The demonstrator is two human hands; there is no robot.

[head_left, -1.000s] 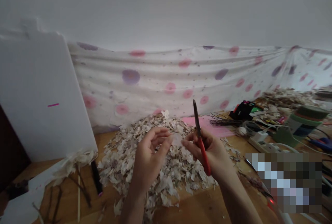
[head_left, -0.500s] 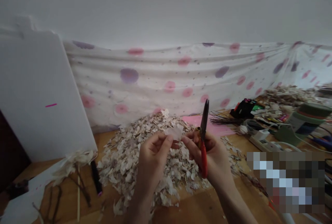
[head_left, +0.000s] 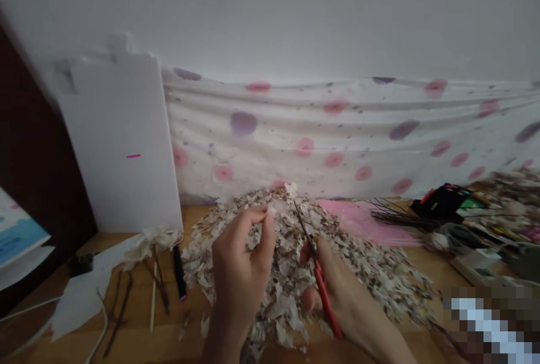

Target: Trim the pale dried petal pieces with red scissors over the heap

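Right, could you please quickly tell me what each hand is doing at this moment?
Left hand: closed, pinching a thin pale piece between thumb and fingers.
Right hand: closed around the red-handled scissors.

We find room above the flake pile [head_left: 291, 274]; the white board [head_left: 122, 122] blocks far left, the black case [head_left: 442, 205] far right.

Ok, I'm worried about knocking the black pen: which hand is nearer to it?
Left. The left hand, pinching a pale flake, is to the right of the black pen; the right hand, holding red-handled scissors, is farther right, beyond the left hand.
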